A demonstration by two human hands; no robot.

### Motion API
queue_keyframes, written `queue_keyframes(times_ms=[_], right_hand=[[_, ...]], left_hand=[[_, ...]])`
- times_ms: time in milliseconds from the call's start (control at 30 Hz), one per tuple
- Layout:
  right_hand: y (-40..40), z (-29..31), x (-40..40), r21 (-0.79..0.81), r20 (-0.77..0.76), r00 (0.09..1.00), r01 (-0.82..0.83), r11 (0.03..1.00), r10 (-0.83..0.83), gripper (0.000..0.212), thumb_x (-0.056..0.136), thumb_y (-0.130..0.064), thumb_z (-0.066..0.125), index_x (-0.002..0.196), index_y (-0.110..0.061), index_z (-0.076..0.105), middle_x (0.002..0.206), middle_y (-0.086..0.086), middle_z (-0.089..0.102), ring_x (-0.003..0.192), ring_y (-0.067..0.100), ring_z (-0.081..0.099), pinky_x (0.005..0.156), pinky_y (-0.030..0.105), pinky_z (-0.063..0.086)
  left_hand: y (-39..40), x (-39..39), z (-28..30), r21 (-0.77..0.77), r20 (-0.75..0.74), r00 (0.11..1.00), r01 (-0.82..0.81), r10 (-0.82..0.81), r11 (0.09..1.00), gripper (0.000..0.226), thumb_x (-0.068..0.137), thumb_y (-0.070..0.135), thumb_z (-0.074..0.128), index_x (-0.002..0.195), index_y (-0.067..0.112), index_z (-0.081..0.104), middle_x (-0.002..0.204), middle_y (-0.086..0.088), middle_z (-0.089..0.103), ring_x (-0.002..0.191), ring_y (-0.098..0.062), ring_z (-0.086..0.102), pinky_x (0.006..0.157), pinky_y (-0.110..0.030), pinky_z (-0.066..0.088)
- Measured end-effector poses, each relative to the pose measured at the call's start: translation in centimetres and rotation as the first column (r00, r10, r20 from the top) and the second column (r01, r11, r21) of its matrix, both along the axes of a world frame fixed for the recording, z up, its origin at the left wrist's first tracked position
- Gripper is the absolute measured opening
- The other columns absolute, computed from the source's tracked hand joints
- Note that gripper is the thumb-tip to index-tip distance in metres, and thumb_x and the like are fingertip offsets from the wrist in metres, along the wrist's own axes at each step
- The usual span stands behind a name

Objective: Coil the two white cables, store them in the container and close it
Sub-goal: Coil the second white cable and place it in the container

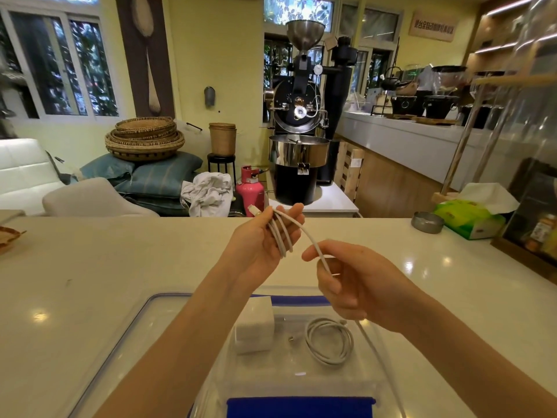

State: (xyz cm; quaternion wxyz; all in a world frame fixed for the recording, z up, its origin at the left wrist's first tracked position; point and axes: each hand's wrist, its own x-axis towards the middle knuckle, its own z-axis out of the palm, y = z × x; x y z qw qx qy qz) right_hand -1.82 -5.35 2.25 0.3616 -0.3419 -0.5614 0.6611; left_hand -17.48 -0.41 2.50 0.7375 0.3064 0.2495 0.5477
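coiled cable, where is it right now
In the head view the coiled cable lies inside the clear container, lower centre, right of the white adapter and below the right hand.

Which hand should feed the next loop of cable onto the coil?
The right hand. It pinches the loose cable just below the loops, while the left hand is wrapped with the loops and serves as the form.

Two bare forearms, no sleeves in view, hands [262, 236] [358, 285] unadorned (slender fingers)
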Motion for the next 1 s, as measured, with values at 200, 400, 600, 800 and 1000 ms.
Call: queue_keyframes(times_ms=[200,400,600,800,1000], right_hand=[[-1.0,-0.3,-0.9,0.216,0.384,0.922,-0.038,0.976,-0.049,0.030,0.093,-0.026,0.042,0.073,-0.016,0.061,0.048,-0.006,0.041,0.040,0.007,0.030,0.037,0.017,0.027],[-0.5,-1.1,-0.6,0.178,0.514,0.856,-0.038,0.983,-0.060,0.036,0.093,-0.033,0.041,0.066,-0.019,0.058,0.046,-0.007,0.042,0.038,0.007,0.031,0.037,0.016,0.028],[0.3,-0.3,2.7,-0.036,0.629,0.766,-0.137,0.990,0.129,0.043,0.081,-0.051,0.049,0.051,-0.021,0.051,0.046,-0.003,0.035,0.040,0.011,0.024,0.040,0.021,0.021],[2.4,1.4,4.1,0.040,0.678,0.735,-0.061,0.997,0.018,0.032,0.066,-0.044,0.064,0.057,-0.015,0.055,0.043,-0.005,0.035,0.038,0.009,0.024,0.037,0.018,0.020],[4.1,2.7,2.7,0.237,0.739,0.653,-0.020,0.971,-0.167,0.029,0.082,-0.020,0.059,0.082,0.009,0.063,0.046,0.001,0.041,0.037,0.009,0.031,0.037,0.016,0.028]], left_hand=[[0.0,-0.3,0.6,0.020,0.009,0.992,0.125,-0.125,0.992,0.043,0.099,0.027,0.024,0.102,0.004,0.060,0.086,-0.002,0.076,0.077,-0.011,0.072,0.062,-0.019,0.057],[-0.6,0.1,1.4,0.068,0.034,0.991,0.129,-0.132,0.989,0.037,0.098,0.027,0.028,0.094,0.006,0.058,0.059,0.006,0.069,0.040,-0.002,0.055,0.042,-0.014,0.047],[-1.5,-1.0,2.1,0.242,-0.040,0.987,0.159,-0.154,0.957,0.041,0.097,0.030,0.026,0.101,0.003,0.057,0.048,0.008,0.051,0.032,-0.003,0.036,0.037,-0.012,0.035],[-4.1,0.3,1.2,0.298,-0.369,0.908,0.318,-0.198,0.900,0.042,0.092,0.027,0.031,0.104,-0.001,0.059,0.060,0.004,0.067,0.037,-0.002,0.039,0.042,-0.011,0.035],[-5.0,2.6,-0.4,0.166,-0.693,0.686,0.449,-0.220,0.878,0.042,0.097,0.029,0.031,0.108,-0.001,0.059,0.096,-0.012,0.073,0.045,-0.004,0.044,0.073,-0.025,0.040]])
